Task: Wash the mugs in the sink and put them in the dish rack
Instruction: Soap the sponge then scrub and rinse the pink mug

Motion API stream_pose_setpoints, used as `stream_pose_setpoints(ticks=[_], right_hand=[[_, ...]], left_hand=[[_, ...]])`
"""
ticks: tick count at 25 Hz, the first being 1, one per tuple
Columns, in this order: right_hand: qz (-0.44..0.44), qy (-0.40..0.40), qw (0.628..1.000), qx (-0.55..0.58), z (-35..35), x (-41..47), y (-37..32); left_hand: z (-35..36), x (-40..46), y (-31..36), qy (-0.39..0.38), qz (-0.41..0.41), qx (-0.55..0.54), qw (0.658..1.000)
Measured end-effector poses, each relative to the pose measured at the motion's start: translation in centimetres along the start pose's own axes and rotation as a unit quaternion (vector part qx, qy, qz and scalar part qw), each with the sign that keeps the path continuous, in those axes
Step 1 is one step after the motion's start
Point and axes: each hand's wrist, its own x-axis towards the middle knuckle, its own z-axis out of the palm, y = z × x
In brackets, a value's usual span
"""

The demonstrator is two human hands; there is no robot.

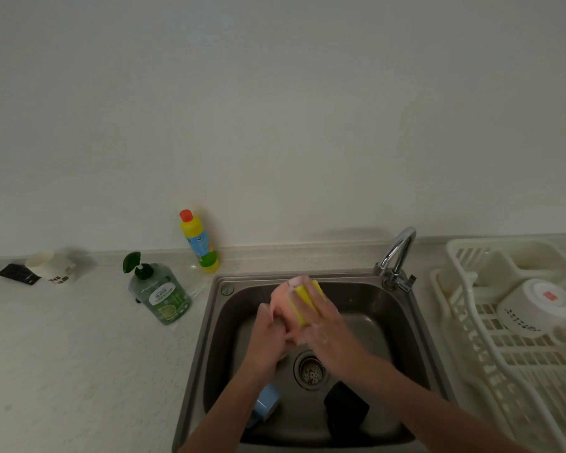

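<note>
Scrubbing the pink mug [286, 300] over the sink [386, 308], my left hand [268, 338] gripped it while my right fingers [317, 299] pressed the yellow sponge [303, 297] on it. One white mug [533, 308] stood in the dish rack [471, 338]; the blue mug [265, 403] and black mug [345, 407] waited unwashed, I judged.

Five mugs: a pink mug [286, 297] in the grip, a blue mug [266, 403] and a black mug [345, 408] below it, a white mug [536, 307] (upturned) far right, another white mug [51, 266] far left. Two bottles: the green bottle [159, 294], the yellow bottle [199, 241]. One yellow sponge [304, 300].
</note>
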Motion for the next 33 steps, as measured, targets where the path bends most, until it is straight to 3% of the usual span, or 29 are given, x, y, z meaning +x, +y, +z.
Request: stream_pose_setpoints(ticks=[2,3,5,8,9,11,13,14,15,17,21,22,24,27,30,33], right_hand=[[-0.006,-0.011,0.998,-0.058,0.5,0.8,0.4],[0.003,-0.006,1.000,-0.026,0.3,1.3,0.9],[0.095,-0.005,0.980,0.176,-1.7,1.4,2.0],[0.210,-0.037,0.932,0.295,-2.7,1.0,1.4],[0.202,-0.022,0.944,0.260,-2.6,0.7,0.4],[0.031,0.034,0.997,0.068,-0.1,-0.1,-0.3],[-0.055,-0.025,0.988,-0.140,1.4,0.4,0.7],[-0.040,-0.029,0.986,-0.161,1.1,0.8,1.0],[-0.018,-0.017,0.993,-0.116,0.5,1.5,1.2],[0.073,-0.015,0.994,0.083,-1.6,1.7,1.6],[0.117,-0.029,0.973,0.196,-2.1,0.0,1.8],[0.089,-0.023,0.983,0.159,-1.6,-0.3,0.8],[-0.031,-0.013,0.999,-0.030,0.1,-0.4,-0.4],[-0.130,-0.034,0.972,-0.194,-0.9,1.9,-0.4],[0.007,-0.011,1.000,-0.004,-3.1,2.5,1.5],[0.054,-0.003,0.988,0.148,-3.2,0.8,0.4]], left_hand=[[0.5,-0.7,-0.2,-0.023,0.024,0.057,0.998],[0.6,-1.0,-0.4,-0.026,0.021,0.071,0.997],[0.6,-1.2,-0.5,-0.025,-0.010,0.032,0.999],[0.4,-1.4,0.4,-0.020,-0.023,-0.053,0.998],[0.3,-1.1,0.3,-0.012,-0.018,-0.043,0.999],[0.5,-0.6,-0.1,0.002,0.001,0.020,1.000],[0.6,-0.8,-0.4,-0.008,0.026,0.079,0.996],[0.7,-1.0,-0.4,-0.024,0.024,0.089,0.995],[0.6,-1.3,-0.5,-0.043,0.022,0.095,0.994],[0.5,-1.7,-0.7,-0.061,0.007,0.070,0.996],[-0.1,-1.7,-0.2,-0.032,-0.032,-0.036,0.998],[-0.3,-1.3,0.0,-0.022,-0.034,-0.033,0.999],[-0.3,-0.9,0.3,-0.021,-0.024,-0.019,0.999],[-0.2,-1.7,0.6,-0.056,-0.001,0.016,0.998],[-0.4,-2.0,0.9,-0.064,-0.020,-0.018,0.998],[-0.6,-1.3,1.2,-0.025,-0.024,-0.044,0.998]])
